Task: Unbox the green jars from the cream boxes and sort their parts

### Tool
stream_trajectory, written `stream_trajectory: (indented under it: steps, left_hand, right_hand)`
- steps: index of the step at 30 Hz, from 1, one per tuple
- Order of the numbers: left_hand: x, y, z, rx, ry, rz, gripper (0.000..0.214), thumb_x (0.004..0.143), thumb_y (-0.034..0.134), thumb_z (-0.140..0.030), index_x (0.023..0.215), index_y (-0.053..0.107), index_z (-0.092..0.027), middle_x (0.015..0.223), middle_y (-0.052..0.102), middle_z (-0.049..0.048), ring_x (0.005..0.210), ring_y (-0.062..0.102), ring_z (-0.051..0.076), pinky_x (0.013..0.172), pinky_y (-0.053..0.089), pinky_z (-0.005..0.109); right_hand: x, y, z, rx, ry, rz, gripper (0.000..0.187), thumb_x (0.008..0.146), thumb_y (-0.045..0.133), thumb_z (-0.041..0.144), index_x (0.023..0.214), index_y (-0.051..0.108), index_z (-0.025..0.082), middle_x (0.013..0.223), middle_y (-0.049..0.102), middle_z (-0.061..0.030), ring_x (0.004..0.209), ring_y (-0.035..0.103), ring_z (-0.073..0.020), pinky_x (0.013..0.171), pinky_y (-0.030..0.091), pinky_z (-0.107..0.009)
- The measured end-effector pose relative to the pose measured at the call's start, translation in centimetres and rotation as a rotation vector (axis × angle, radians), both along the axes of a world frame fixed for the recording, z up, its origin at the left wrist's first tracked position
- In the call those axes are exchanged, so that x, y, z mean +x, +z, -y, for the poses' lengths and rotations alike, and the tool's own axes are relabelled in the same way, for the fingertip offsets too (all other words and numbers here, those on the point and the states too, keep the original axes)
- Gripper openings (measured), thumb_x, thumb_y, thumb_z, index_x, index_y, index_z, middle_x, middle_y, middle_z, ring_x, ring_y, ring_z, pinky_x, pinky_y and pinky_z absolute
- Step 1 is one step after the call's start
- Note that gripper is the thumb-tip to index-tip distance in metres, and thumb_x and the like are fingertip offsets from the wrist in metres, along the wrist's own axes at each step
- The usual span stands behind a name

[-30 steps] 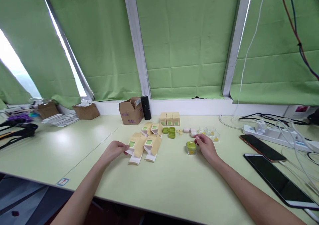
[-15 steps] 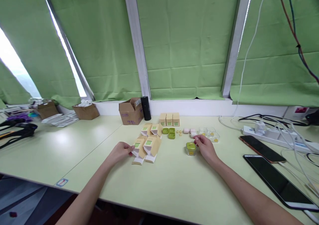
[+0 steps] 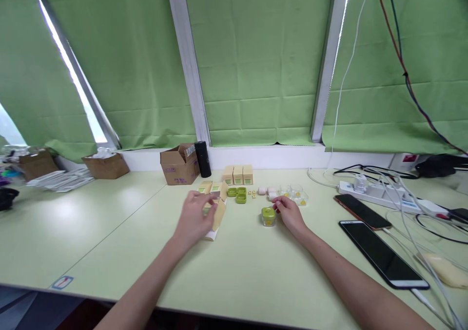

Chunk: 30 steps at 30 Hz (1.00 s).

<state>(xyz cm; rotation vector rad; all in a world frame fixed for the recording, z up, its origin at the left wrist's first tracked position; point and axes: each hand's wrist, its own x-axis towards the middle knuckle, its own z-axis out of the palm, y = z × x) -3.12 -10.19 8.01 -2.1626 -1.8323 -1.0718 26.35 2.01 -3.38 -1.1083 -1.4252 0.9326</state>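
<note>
My left hand (image 3: 193, 218) is closed over a small tan carton with a green window (image 3: 218, 212), lifted among other open cartons (image 3: 215, 189) on the pale green table (image 3: 109, 223). My right hand (image 3: 288, 212) rests beside a small clear jar with a green lid (image 3: 268, 216), fingertips curled and touching it. Three shut tan cartons (image 3: 238, 174) stand in a row behind. Green lids (image 3: 238, 195), tiny yellow pieces (image 3: 252, 193), pink-white blocks (image 3: 266, 191) and clear jars (image 3: 296, 195) lie between them.
A brown cardboard box (image 3: 179, 164) and a black cylinder (image 3: 202, 158) stand by the window sill. Two phones (image 3: 380, 254) lie at the right, with a power strip (image 3: 380, 193) and tangled cables. More boxes (image 3: 106, 165) sit far left.
My left hand moved right and forward onto the front carton and gathered it up. The right hand stayed by the green-lidded jar. The camera turned a little to the right.
</note>
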Motion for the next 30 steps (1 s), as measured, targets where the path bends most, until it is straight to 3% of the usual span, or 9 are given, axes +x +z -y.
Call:
stream_trajectory:
  steps: [5, 7, 11, 16, 20, 26, 30]
  left_hand:
    - [6.8, -2.0, -2.2, -0.221, -0.266, 0.007, 0.038, 0.089, 0.062, -0.029, 0.126, 0.066, -0.025, 0.118, 0.072, 0.0092, 0.130, 0.049, 0.033, 0.105, 0.045, 0.049]
    - [8.6, -2.7, -3.3, -0.296, -0.317, 0.018, 0.050, 0.085, 0.067, -0.029, 0.134, 0.061, -0.024, 0.129, 0.067, 0.0124, 0.135, 0.045, 0.035, 0.105, 0.045, 0.049]
    - [10.7, -3.8, -5.0, -0.356, -0.390, 0.015, 0.062, 0.075, 0.077, -0.027, 0.135, 0.061, -0.023, 0.122, 0.068, 0.0152, 0.131, 0.048, 0.038, 0.105, 0.045, 0.049]
    - [10.5, -6.0, -5.7, -0.358, -0.366, 0.222, 0.045, 0.076, 0.075, -0.028, 0.120, 0.071, -0.023, 0.114, 0.064, 0.0133, 0.121, 0.056, 0.034, 0.106, 0.046, 0.046]
    - [9.3, -7.3, -6.2, -0.338, -0.316, 0.420, 0.046, 0.076, 0.078, -0.032, 0.120, 0.073, -0.020, 0.117, 0.064, 0.0136, 0.112, 0.063, 0.030, 0.106, 0.046, 0.044]
    - [9.1, -6.1, -6.7, -0.285, -0.250, 0.556, 0.048, 0.077, 0.080, -0.047, 0.114, 0.076, -0.018, 0.113, 0.073, 0.0153, 0.110, 0.066, 0.034, 0.097, 0.050, 0.045]
    - [9.8, -5.0, -6.4, -0.267, -0.248, 0.587, 0.048, 0.079, 0.077, -0.051, 0.112, 0.076, -0.016, 0.111, 0.076, 0.0145, 0.103, 0.070, 0.031, 0.090, 0.052, 0.041]
  right_hand:
    - [0.1, -0.4, -0.4, 0.001, 0.017, -0.004, 0.027, 0.079, 0.050, 0.037, 0.091, 0.068, 0.022, 0.077, 0.071, -0.0034, 0.071, 0.064, -0.0215, 0.075, 0.050, -0.036]
    - [0.2, -0.5, -0.5, 0.002, 0.026, -0.001, 0.026, 0.076, 0.050, 0.033, 0.091, 0.068, 0.022, 0.076, 0.071, -0.0031, 0.071, 0.064, -0.0215, 0.074, 0.050, -0.036]
    - [0.2, -0.5, -0.5, 0.006, 0.043, 0.006, 0.026, 0.072, 0.051, 0.029, 0.091, 0.068, 0.022, 0.076, 0.072, -0.0025, 0.072, 0.066, -0.0218, 0.074, 0.051, -0.036]
    - [0.0, -0.1, -0.1, 0.010, 0.060, 0.008, 0.030, 0.069, 0.051, 0.024, 0.093, 0.067, 0.021, 0.077, 0.074, -0.0023, 0.076, 0.068, -0.0218, 0.076, 0.050, -0.035]
    - [-0.5, 0.9, 1.1, 0.057, 0.118, 0.000, 0.026, 0.076, 0.058, 0.030, 0.097, 0.071, 0.020, 0.090, 0.077, -0.0059, 0.086, 0.069, -0.0233, 0.083, 0.051, -0.038]
    - [-1.2, 2.2, 2.7, 0.064, 0.223, -0.040, 0.038, 0.078, 0.074, 0.050, 0.100, 0.074, 0.019, 0.097, 0.076, -0.0087, 0.090, 0.068, -0.0261, 0.078, 0.051, -0.037]
    - [-1.4, 2.5, 3.0, -0.052, 0.333, -0.212, 0.044, 0.073, 0.081, 0.057, 0.094, 0.074, 0.019, 0.090, 0.073, -0.0075, 0.083, 0.066, -0.0235, 0.065, 0.050, -0.031]
